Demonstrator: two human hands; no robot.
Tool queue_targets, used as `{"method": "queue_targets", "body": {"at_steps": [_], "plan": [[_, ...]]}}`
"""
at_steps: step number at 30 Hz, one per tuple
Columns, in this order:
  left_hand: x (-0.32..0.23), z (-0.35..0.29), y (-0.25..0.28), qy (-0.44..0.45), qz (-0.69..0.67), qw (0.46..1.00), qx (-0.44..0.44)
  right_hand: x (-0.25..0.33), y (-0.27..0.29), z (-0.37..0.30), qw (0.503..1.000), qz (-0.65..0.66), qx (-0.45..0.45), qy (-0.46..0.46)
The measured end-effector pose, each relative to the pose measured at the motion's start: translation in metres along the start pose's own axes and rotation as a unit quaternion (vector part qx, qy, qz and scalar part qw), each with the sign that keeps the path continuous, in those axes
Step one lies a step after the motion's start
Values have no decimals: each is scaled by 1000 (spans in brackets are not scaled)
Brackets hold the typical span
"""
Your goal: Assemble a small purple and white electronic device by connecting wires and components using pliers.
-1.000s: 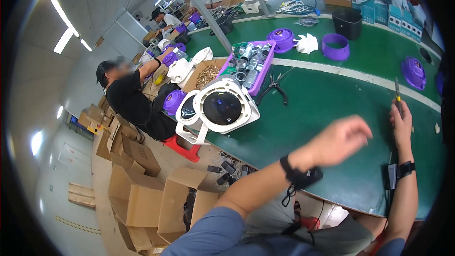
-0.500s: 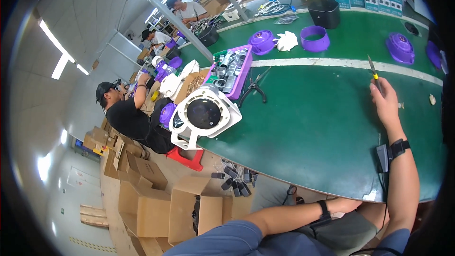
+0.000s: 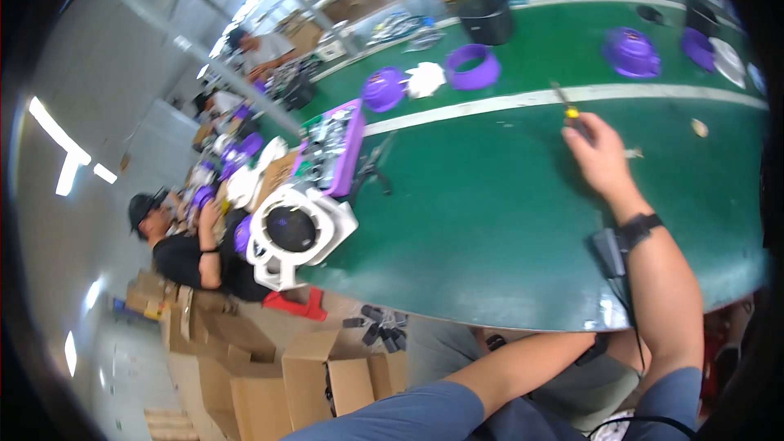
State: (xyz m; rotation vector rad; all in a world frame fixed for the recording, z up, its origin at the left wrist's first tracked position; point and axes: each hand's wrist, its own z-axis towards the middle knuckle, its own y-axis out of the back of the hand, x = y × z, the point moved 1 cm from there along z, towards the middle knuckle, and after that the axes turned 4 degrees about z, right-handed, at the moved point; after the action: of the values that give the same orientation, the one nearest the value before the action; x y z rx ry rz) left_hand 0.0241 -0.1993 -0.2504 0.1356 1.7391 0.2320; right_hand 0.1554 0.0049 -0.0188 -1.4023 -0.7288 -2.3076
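Observation:
My right hand (image 3: 600, 151) is closed round the dark handle of a screwdriver-like tool (image 3: 571, 112). The tool has a yellow collar and a slim metal shaft pointing up and away, held above the green tabletop (image 3: 482, 212). A dark band and a small grey box with a cable sit at my right wrist. My left forearm (image 3: 531, 363) crosses low over my lap; its hand is mostly hidden at the table's front edge. Left of the tool lie black-handled pliers (image 3: 371, 173), beside a purple tray (image 3: 351, 151) full of metal cylinders.
A white housing (image 3: 302, 229) with a round black face stands at the table's left corner. Beyond the pale strip are purple domes (image 3: 631, 53), a purple ring (image 3: 474, 67) and a black bin (image 3: 485, 18). A co-worker (image 3: 184, 253) sits at left; cardboard boxes (image 3: 327, 376) stand on the floor.
The view has swung to the right, so the table's things appear further left. My right hand still grips the tool; the left hand has slipped further out of sight by the table edge.

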Motion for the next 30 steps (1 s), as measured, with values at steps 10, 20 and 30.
{"method": "queue_targets", "body": {"at_steps": [10, 20, 30], "plan": [[-82, -79, 118, 45, 36, 990, 128, 27, 5, -4, 998, 4, 28, -52], [-224, -235, 220, -199, 221, 947, 118, -6, 3, 1, 997, 62, 2, -35], [-356, -290, 259, -399, 371, 831, -109, 0, 9, 1, 988, 117, 8, -103]]}}
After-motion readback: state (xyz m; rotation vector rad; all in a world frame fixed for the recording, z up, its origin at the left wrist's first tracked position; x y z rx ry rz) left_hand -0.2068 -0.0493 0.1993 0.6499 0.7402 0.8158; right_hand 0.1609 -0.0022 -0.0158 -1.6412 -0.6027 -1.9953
